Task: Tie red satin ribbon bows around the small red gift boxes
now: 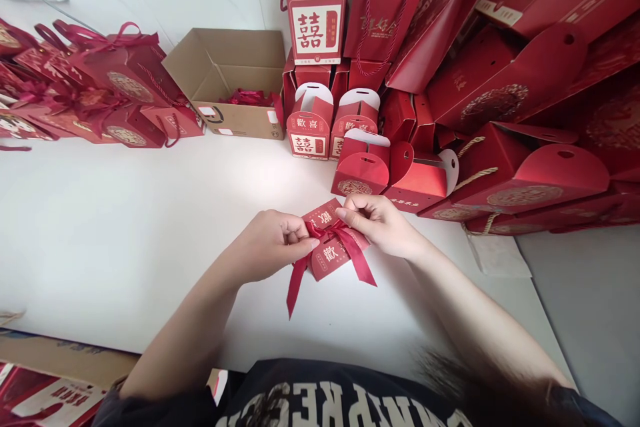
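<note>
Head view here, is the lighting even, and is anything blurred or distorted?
Head view: uneven, with a bright patch on the white table and soft shadow by the forearms; head view: the red boxes far right look stretched; head view: the ribbon is fairly sharp, but the dark wisp by the shirt is blurred.

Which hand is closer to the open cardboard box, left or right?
Left. The left hand, at the left of the small red box, is in front of the cardboard box, slightly to its right; the right hand is farther right.
</note>
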Tool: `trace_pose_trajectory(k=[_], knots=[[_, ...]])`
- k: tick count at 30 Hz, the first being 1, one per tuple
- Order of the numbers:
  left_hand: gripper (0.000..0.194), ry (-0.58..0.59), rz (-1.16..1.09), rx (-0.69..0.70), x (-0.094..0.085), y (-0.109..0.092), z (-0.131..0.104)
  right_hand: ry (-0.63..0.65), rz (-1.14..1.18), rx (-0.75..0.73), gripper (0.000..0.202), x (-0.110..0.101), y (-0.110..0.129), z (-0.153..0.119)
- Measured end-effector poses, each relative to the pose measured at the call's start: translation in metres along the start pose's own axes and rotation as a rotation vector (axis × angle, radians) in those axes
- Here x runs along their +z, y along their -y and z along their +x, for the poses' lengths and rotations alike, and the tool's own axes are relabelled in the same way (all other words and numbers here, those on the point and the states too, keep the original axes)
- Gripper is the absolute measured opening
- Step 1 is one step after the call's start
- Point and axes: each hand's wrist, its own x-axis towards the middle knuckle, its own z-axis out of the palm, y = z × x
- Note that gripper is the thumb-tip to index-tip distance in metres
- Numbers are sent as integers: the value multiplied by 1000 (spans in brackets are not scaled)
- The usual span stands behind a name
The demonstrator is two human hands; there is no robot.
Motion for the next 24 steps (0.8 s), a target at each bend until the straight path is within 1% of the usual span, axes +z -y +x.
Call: trace_pose_trajectory(k=[4,9,12,15,16,19,20,21,22,24], knots=[[32,36,50,22,-5,2,-1,-17,13,-5,43,0,0,1],[38,193,124,17,-20,1,-7,26,-6,-19,42,-4,2,1],[40,229,125,-4,-23,1,-8,15,-76,-44,37,-6,3,0],[39,226,100,-1,-20,2,-7,-17,-167,-92,32,-6,6,-1],[38,209,87,6,-19,3,-6,-22,-192,-117,31,-6,8,-2],[35,106,47,27,-18,3,-4,-17,-256,-186,24,-7,14,-5],[35,96,37,28,-19,3,-4,-17,-277,-197,22,-8,16,-7],[36,115,23,21,-19,2,-4,-18,-295,-200,21,-9,18,-7],[36,162,1,7,-20,1,-5,-16,-305,-192,20,-10,19,-8],[37,304,-77,-36,-19,-1,-6,3,-300,-165,20,-12,19,-8]])
